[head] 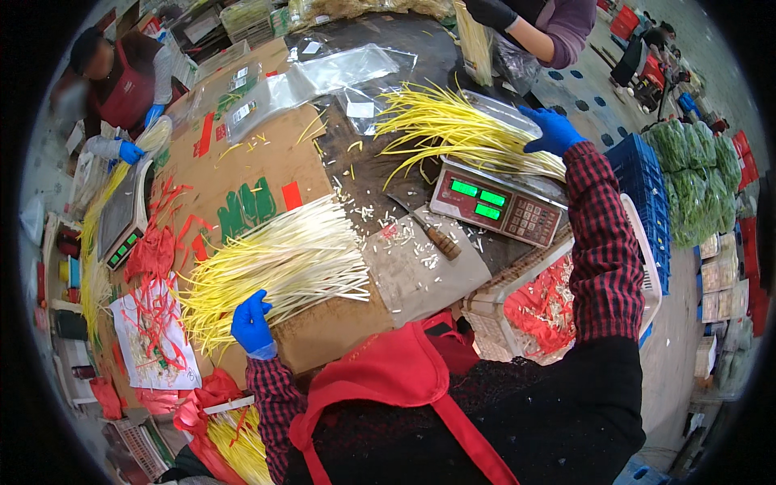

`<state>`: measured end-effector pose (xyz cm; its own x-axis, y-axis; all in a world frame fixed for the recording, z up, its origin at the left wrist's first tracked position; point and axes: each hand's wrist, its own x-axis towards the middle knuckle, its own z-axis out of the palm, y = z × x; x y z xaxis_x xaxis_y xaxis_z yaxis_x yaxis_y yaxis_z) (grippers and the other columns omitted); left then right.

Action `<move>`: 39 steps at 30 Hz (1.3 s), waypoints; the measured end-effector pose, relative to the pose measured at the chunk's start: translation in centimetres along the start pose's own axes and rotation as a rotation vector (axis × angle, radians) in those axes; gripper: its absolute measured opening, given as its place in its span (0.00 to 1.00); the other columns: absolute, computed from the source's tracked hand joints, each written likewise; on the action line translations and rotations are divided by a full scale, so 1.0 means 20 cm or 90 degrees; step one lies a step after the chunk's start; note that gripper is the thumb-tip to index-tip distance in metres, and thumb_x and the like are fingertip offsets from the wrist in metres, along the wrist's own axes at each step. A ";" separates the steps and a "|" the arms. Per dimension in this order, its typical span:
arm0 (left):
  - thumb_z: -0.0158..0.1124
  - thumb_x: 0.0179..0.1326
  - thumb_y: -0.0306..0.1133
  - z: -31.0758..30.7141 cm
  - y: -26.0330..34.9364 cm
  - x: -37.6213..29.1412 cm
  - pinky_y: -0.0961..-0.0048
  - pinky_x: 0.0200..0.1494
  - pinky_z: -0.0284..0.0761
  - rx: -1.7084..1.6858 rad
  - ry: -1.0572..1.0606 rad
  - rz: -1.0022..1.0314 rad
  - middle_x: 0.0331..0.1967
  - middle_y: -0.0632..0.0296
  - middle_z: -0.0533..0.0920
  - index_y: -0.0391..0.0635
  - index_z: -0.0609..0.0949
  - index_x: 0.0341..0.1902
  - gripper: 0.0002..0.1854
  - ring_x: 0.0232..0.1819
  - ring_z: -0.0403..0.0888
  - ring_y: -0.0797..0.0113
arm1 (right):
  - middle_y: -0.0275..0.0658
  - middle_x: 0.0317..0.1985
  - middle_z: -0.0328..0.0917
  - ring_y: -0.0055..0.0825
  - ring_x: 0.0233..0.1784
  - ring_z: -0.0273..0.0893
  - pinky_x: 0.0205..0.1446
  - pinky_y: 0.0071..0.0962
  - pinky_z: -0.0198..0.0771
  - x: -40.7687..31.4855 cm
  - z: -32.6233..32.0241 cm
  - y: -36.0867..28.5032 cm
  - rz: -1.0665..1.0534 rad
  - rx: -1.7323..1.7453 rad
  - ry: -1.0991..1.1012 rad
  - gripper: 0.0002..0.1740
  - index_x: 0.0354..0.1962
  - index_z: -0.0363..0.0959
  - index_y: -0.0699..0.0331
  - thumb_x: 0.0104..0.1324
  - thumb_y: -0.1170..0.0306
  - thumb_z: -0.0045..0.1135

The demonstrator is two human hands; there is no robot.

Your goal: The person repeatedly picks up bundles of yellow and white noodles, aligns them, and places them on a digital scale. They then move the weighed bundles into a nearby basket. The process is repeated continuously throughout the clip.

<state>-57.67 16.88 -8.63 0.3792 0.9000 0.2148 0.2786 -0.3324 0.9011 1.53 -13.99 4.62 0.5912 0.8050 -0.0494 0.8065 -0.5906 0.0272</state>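
Observation:
My right hand (551,131), in a blue glove, is at the white ends of a bunch of yellow chives (461,127). Its thumb and fingers are spread beside the rim of a clear tray (506,115). The bunch lies across a red digital scale (497,203) with lit green displays. My left hand (250,324), also gloved in blue, is at the near edge of a wide layer of yellow chives (285,254) on cardboard. Its fingers are bent, and whether they grip any stalks is unclear. A wooden-handled knife (436,236) lies between the two piles among white trimmings.
Clear plastic bags (309,82) lie at the far side. A crate (494,315) with red scraps stands by the table edge. A co-worker (130,79) handles chives near another scale (124,212). Another person's dark-gloved hand (494,13) holds a chive bunch. Blue crates (639,194) stand right.

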 end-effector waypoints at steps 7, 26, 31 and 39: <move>0.57 0.64 0.31 0.03 -0.09 -0.20 0.76 0.25 0.73 -0.018 0.019 -0.062 0.25 0.60 0.83 0.41 0.85 0.32 0.10 0.21 0.77 0.76 | 0.44 0.38 0.81 0.45 0.44 0.77 0.47 0.41 0.72 0.18 0.18 -0.79 -0.288 0.267 0.211 0.16 0.42 0.79 0.56 0.55 0.62 0.62; 0.65 0.59 0.38 0.12 0.00 -0.35 0.64 0.22 0.67 0.177 0.024 0.035 0.14 0.57 0.77 0.47 0.82 0.17 0.15 0.17 0.75 0.58 | 0.47 0.28 0.79 0.46 0.33 0.79 0.37 0.45 0.72 0.33 0.70 -2.06 -0.430 0.199 0.000 0.09 0.30 0.78 0.59 0.56 0.64 0.55; 0.64 0.58 0.38 0.17 0.02 -0.24 0.63 0.25 0.68 0.270 -0.034 0.142 0.20 0.58 0.79 0.49 0.84 0.26 0.09 0.22 0.77 0.58 | 0.48 0.31 0.80 0.48 0.35 0.78 0.39 0.45 0.72 0.34 0.61 -2.05 -0.386 0.357 -0.026 0.10 0.35 0.78 0.59 0.59 0.64 0.55; 0.58 0.60 0.49 0.43 -0.02 0.22 0.56 0.70 0.51 0.474 -0.201 0.313 0.71 0.51 0.58 0.44 0.63 0.69 0.37 0.72 0.52 0.49 | 0.48 0.32 0.79 0.50 0.35 0.77 0.37 0.46 0.71 0.25 0.02 -1.94 -0.455 0.325 0.084 0.10 0.39 0.77 0.58 0.62 0.65 0.52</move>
<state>-48.61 18.52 -11.28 0.7947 0.5297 0.2964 0.4741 -0.8466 0.2418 -26.80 12.99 2.89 -0.0307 0.9723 0.2319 0.8998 0.1279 -0.4170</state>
